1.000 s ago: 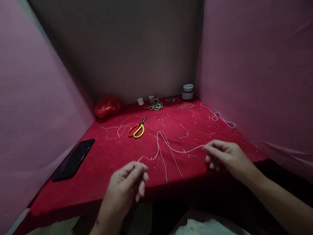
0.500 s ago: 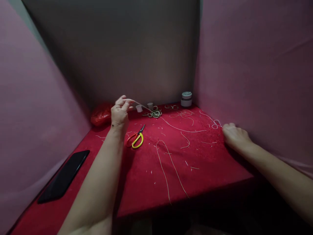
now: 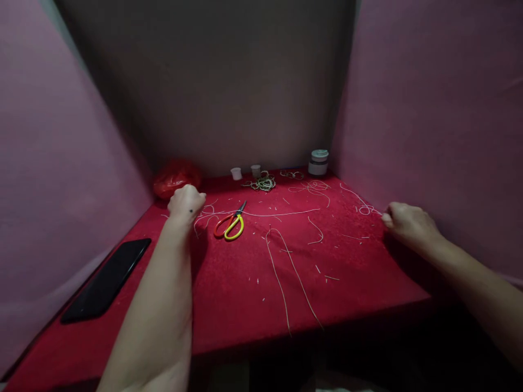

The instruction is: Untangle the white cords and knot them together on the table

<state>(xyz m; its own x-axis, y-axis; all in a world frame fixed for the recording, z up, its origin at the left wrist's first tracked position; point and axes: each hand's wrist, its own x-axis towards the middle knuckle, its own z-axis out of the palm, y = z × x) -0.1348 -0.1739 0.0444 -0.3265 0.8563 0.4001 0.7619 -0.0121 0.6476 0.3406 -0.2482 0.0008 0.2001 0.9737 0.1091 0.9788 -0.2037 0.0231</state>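
My left hand (image 3: 187,201) is a closed fist low over the far left of the table, its back towards me and its fingertips hidden. A long pale cord (image 3: 269,215) stretches from beside this hand across the scissors to the right; the hand appears to grip its left end. Red-and-yellow-handled scissors (image 3: 234,224) lie to the right of the hand, blades pointing away. At the right side my right hand (image 3: 411,224) is pinched shut on a thin white cord (image 3: 366,209), which loops and runs left and away from the fingers.
On the red cloth (image 3: 229,305) lie a bent cord (image 3: 281,272), several cord scraps, a knotted greenish cord bundle (image 3: 263,183) and a black phone (image 3: 108,280). Behind stand two small white cups (image 3: 236,173), a lidded jar (image 3: 318,162) and a red plastic bag (image 3: 175,177). Pink cloth walls flank both sides.
My left hand has moved left and down to the table and turned into a fist. The pale cord has shifted left with it and now lies across the scissors. My right hand stays at the white cord.
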